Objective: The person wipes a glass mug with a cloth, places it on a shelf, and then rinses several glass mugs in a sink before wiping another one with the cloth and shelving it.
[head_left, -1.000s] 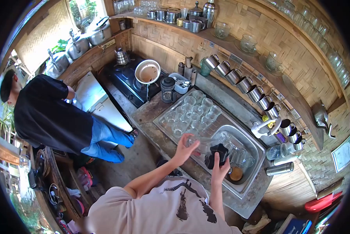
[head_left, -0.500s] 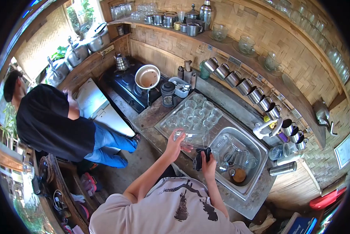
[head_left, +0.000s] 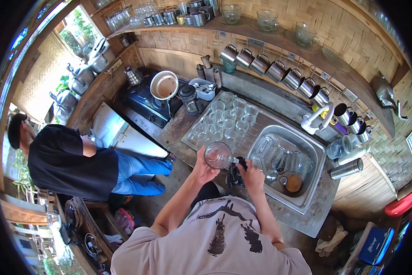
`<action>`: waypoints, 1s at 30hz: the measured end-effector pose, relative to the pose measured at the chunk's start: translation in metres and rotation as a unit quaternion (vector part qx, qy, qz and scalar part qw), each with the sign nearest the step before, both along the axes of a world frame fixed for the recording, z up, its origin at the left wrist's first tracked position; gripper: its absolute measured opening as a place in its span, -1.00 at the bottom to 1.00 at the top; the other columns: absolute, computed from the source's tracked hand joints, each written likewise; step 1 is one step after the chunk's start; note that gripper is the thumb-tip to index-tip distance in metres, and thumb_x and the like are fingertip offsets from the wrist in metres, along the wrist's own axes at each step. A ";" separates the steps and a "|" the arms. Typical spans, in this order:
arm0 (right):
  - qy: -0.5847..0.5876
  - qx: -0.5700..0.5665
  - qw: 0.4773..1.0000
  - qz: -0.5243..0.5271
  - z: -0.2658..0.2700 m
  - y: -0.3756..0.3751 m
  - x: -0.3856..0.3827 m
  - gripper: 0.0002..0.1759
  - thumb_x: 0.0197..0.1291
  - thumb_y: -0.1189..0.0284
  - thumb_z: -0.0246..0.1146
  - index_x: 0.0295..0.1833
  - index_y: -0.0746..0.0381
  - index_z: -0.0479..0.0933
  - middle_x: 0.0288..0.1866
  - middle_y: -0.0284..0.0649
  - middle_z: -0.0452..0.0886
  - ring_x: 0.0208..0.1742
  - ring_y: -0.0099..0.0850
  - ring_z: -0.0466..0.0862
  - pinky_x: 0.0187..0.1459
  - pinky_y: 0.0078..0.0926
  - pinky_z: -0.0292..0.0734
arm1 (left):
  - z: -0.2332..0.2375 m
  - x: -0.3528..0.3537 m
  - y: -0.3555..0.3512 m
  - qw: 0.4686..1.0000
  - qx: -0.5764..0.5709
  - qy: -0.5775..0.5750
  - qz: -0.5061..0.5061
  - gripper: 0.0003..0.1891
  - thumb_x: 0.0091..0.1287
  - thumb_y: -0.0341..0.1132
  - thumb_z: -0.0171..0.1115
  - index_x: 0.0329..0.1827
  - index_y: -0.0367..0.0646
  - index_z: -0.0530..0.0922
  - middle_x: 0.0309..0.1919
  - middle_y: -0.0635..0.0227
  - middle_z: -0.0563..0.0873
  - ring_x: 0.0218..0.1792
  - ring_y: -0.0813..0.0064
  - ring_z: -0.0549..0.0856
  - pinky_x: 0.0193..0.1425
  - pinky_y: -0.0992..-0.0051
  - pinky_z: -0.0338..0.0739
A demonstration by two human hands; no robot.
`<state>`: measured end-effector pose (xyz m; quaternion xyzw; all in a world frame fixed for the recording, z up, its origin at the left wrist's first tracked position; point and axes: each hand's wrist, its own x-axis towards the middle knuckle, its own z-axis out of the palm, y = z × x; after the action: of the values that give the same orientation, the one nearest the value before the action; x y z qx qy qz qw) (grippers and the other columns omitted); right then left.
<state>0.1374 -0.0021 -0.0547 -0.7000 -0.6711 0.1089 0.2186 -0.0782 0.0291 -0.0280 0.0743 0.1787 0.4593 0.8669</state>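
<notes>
My left hand (head_left: 204, 167) is wrapped around the side of a clear glass jug (head_left: 218, 155), its round end turned up toward me. The jug's handle points right, toward my right hand (head_left: 251, 175), which grips a dark cloth (head_left: 235, 173) close to that handle. Just behind the jug, several clear glass mugs (head_left: 229, 115) stand crowded on the ridged drainboard (head_left: 251, 124). To the right, the steel sink (head_left: 305, 200) contains more glassware (head_left: 279, 160) lying on its side and a round brown thing (head_left: 293, 183).
A white faucet (head_left: 313, 120) rises behind the sink. Steel mugs (head_left: 276, 71) hang below the shelf. A pot (head_left: 164, 85) sits on the black stove (head_left: 141, 98), near a French press (head_left: 190, 100). On the left stands another person (head_left: 73, 160) in a black shirt. A steel tumbler (head_left: 346, 169) lies right of the sink.
The jug has turned from lying sideways to showing its round end and handle. My right hand and the cloth have moved up to the handle. The whole view has shifted.
</notes>
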 end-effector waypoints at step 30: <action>0.767 -0.093 0.634 0.019 0.034 -0.027 0.086 -0.90 0.29 0.52 0.36 -0.29 0.21 0.59 0.09 -0.04 0.70 0.02 -0.29 0.75 -0.04 -0.20 0.75 | 0.024 0.114 0.102 0.805 0.369 0.291 -0.363 -0.31 0.44 -0.09 0.30 0.53 -0.14 0.24 0.29 0.32 0.55 0.14 0.49 0.62 0.07 0.45 0.61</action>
<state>0.2231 -0.0295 -0.0208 -0.3681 -0.2606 0.6727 0.5866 0.0360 0.1312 -0.0041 0.5782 0.1999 0.0995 0.7848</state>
